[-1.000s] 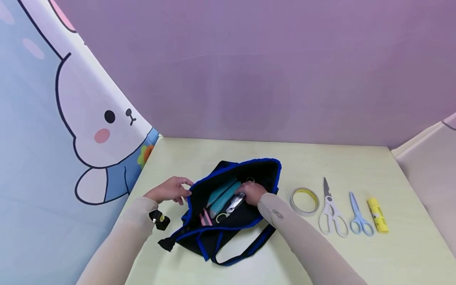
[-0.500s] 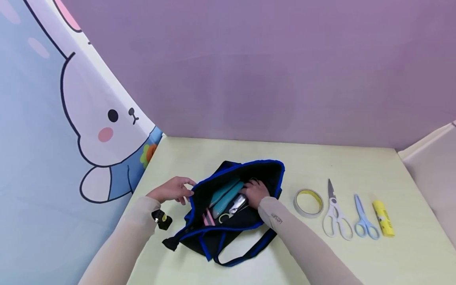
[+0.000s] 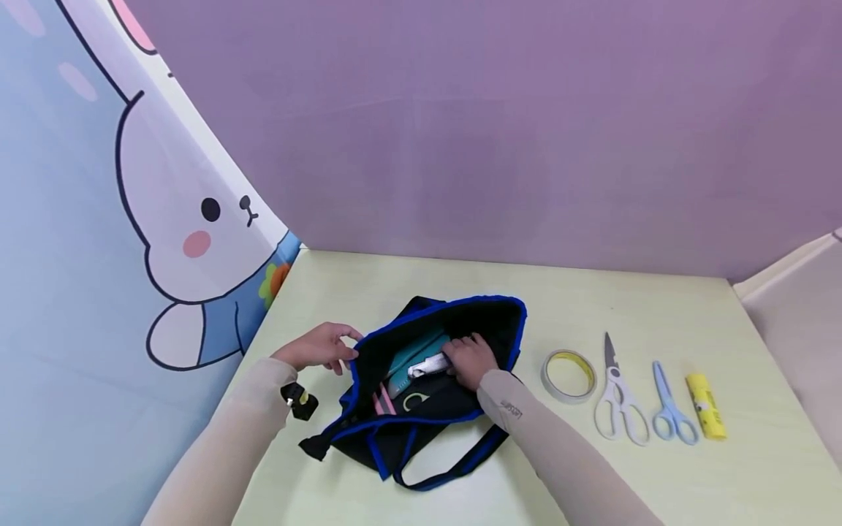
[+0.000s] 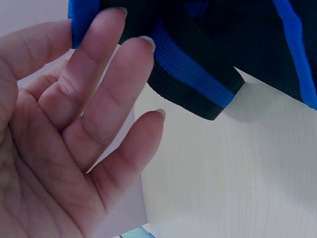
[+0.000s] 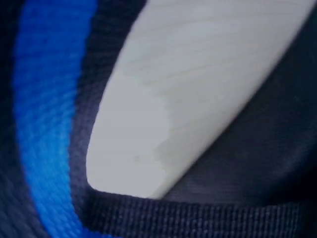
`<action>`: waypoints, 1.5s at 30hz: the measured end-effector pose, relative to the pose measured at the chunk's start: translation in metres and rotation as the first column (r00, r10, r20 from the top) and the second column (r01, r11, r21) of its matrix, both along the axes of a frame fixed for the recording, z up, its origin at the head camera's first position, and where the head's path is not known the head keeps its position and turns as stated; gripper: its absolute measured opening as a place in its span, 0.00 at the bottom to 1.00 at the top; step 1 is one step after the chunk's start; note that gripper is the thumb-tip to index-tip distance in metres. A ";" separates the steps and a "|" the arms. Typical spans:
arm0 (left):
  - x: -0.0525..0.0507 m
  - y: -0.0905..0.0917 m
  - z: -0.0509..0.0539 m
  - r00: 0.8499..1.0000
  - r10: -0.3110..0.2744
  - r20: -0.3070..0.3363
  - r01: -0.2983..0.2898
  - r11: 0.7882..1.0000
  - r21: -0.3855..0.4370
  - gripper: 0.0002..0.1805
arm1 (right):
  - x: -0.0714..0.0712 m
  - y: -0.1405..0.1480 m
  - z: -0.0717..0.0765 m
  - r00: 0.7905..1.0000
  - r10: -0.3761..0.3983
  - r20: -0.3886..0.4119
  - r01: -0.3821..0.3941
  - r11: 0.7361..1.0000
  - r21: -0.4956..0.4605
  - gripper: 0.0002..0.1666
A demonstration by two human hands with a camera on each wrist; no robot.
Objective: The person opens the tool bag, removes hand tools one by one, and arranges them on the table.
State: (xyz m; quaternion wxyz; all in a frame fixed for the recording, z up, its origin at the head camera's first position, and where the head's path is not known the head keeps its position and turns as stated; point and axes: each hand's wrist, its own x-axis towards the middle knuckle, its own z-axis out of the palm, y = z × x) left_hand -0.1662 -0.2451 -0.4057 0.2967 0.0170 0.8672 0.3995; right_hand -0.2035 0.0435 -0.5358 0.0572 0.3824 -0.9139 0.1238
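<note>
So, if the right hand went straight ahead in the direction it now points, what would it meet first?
Probably the teal elongated object inside the black fabric bag with blue trim; in the head view, the right hand points toward it. Depth is unclear, so it might pass above.

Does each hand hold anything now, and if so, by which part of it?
Right hand: a silvery-white tool, gripped by its right end. Left hand: the bag, pinched at its blue rim.
</note>
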 end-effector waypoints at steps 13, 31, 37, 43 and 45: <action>-0.001 -0.002 0.001 1.000 -0.013 -0.019 0.013 1.000 -0.006 0.19 | 0.005 -0.010 0.041 0.994 0.097 0.056 -0.076 0.951 -0.300 0.20; -0.006 -0.006 -0.002 0.999 -0.034 -0.033 0.034 0.999 0.009 0.20 | 0.035 0.021 0.077 0.966 -0.215 0.143 0.258 0.819 -0.513 0.24; -0.004 -0.011 -0.005 0.999 -0.013 -0.043 0.014 1.000 0.025 0.19 | 0.055 0.043 0.074 0.923 -0.285 0.258 0.382 0.757 -0.531 0.21; -0.003 -0.013 -0.006 0.999 -0.017 -0.050 0.019 0.999 0.034 0.19 | 0.074 0.069 0.067 0.852 -0.375 0.366 0.519 0.702 -0.488 0.21; -0.002 -0.015 -0.006 0.999 -0.016 -0.049 0.017 0.999 0.032 0.19 | 0.081 0.079 0.062 0.816 -0.407 0.410 0.568 0.693 -0.443 0.21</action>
